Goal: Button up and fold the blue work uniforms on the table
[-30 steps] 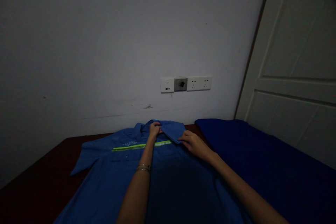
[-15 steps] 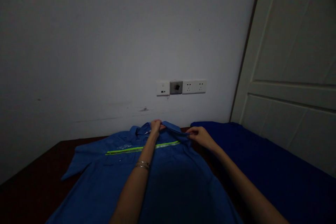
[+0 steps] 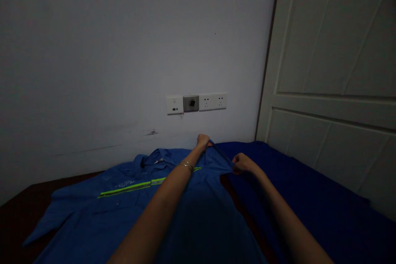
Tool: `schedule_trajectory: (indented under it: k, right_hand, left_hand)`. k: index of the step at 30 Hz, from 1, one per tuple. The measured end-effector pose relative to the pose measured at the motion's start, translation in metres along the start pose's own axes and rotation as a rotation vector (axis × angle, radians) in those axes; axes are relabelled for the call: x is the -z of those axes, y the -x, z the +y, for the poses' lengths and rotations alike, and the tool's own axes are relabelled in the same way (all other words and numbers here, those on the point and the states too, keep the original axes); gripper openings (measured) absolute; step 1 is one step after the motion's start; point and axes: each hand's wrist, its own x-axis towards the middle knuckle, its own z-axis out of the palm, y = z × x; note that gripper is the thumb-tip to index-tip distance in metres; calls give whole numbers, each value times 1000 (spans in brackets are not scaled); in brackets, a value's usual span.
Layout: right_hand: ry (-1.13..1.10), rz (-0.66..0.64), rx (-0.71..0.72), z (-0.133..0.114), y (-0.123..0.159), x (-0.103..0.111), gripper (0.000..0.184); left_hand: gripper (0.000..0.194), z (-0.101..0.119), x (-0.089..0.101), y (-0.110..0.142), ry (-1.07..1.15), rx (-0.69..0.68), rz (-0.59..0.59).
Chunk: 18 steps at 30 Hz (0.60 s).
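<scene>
A blue work shirt with a yellow-green reflective stripe lies spread on a dark wooden table, collar toward the wall. My left hand pinches the shirt's far edge, and my right hand pinches the same fabric farther right. Between them, a narrow strip of shirt edge is pulled taut above the table. Two metal bracelets circle my left wrist. My forearms cover the middle of the shirt, and its lower part runs out of view.
The dark wooden table extends left of the shirt. A dark blue padded cloth lies to the right, beside a white panelled door. A white wall socket panel sits just above the table on the wall behind.
My hands have moved right and farther away, drawing the shirt's edge into a taut strip. The table now shows under that edge. The whole view has also shifted, with the room sliding left.
</scene>
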Motion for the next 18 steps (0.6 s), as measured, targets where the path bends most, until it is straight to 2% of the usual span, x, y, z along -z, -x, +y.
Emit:
schedule_trajectory:
  k: [5, 10, 12, 14, 16, 18]
  right_hand:
    - [129, -2, -40, -5, 6, -4, 18]
    - [317, -28, -97, -13, 14, -10, 38]
    - [339, -48, -109, -15, 17, -11, 39]
    - [348, -81, -117, -16, 18, -9, 33]
    - [377, -79, -115, -16, 17, -4, 28]
    - [428, 23, -72, -16, 11, 1, 26]
  left_hand:
    - [31, -10, -38, 2, 136, 8, -58]
    - [34, -24, -59, 14, 216, -15, -175]
    - [31, -27, -57, 18, 215, -39, -209]
    - [30, -28, -45, 19, 198, -76, -215]
    - [30, -28, -24, 20, 157, -117, -194]
    - [28, -31, 4, 23, 83, -157, -162]
